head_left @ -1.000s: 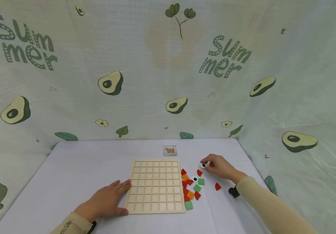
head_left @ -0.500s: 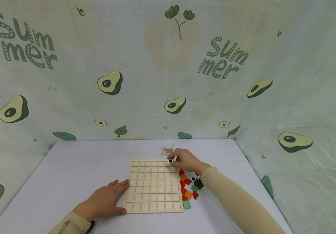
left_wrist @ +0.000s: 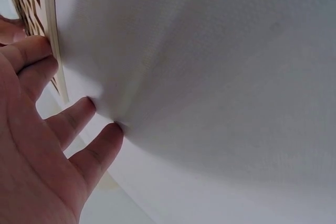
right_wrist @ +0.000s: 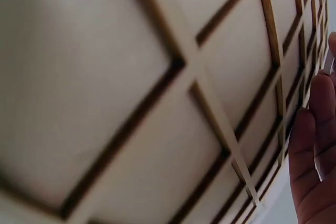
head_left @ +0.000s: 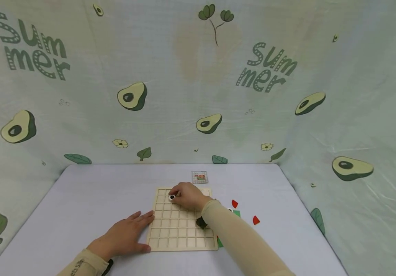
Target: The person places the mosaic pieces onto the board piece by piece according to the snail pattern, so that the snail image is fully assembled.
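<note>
A wooden grid board (head_left: 168, 232) with square cells lies on the white table. Over its upper left cells, my right hand (head_left: 189, 196) pinches a white disc with a black dot (head_left: 172, 197) between thumb and fingers. The right wrist view shows the bare cells of the board (right_wrist: 231, 72) up close, the fingers (right_wrist: 303, 145) at the right edge. My left hand (head_left: 127, 234) lies on the table with spread, straight fingers, fingertips touching the board's left edge. In the left wrist view those fingers (left_wrist: 100, 148) rest beside the board's side (left_wrist: 51, 19).
Right of the board lie red quarter-round pieces (head_left: 256, 220), a green square (head_left: 237, 213) and other pieces, mostly hidden behind my right sleeve (head_left: 243, 237). A small picture card (head_left: 199, 177) lies behind the board. A printed cloth (head_left: 170, 76) hangs behind the table.
My right hand has carried the white disc from the right side of the table leftward, over to the board's upper left cells. The left hand has stayed at the board's edge.
</note>
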`<state>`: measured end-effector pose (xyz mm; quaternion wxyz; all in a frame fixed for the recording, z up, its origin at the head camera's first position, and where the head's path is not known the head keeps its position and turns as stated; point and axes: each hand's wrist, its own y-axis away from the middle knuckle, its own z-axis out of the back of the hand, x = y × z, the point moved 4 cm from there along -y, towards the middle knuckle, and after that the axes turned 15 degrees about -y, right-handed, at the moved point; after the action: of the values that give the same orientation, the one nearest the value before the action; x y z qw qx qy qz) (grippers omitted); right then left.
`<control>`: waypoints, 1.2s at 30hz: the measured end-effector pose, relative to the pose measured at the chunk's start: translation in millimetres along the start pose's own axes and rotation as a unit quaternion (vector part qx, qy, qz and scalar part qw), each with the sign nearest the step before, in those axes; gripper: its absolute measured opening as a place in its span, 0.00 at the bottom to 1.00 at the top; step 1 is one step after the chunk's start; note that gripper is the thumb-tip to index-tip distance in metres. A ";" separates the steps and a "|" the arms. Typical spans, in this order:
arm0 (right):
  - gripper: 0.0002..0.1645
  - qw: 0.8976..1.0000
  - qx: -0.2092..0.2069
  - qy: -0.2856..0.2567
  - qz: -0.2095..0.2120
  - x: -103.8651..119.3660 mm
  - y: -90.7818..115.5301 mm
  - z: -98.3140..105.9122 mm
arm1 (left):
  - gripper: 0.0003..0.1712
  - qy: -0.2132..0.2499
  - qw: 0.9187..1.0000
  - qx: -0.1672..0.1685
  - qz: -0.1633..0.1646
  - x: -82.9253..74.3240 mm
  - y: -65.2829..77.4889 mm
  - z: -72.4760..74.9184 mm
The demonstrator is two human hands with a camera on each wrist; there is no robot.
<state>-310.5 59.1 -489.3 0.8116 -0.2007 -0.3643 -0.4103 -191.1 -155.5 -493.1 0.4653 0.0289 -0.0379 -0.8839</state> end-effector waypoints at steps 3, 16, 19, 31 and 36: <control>0.14 1.000 -0.004 0.013 0.004 0.3 -2.9 -3.5 | 0.57 0.002 1.000 0.001 -0.003 -1.3 -0.9 1.3; 0.14 0.999 -0.017 0.039 0.008 2.7 -4.9 -7.4 | 0.56 0.000 1.000 0.005 -0.006 -3.0 -1.5 4.2; 0.15 0.999 -0.015 0.041 0.001 2.5 -4.6 -7.3 | 0.56 0.002 1.000 0.009 -0.004 -3.2 -1.5 5.0; 0.13 0.999 -0.001 0.039 -0.003 4.4 -4.2 -5.5 | 0.57 0.007 1.000 0.021 0.004 -3.6 -1.0 5.6; 0.12 0.999 -0.007 0.047 -0.002 2.8 -3.6 -5.7 | 0.57 0.003 1.000 0.021 0.002 -4.0 -1.7 3.6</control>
<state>-309.9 51.9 -490.8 0.8255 -0.1861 -0.3234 -0.4234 -190.6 -151.1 -489.6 0.4661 0.0412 -0.0548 -0.8820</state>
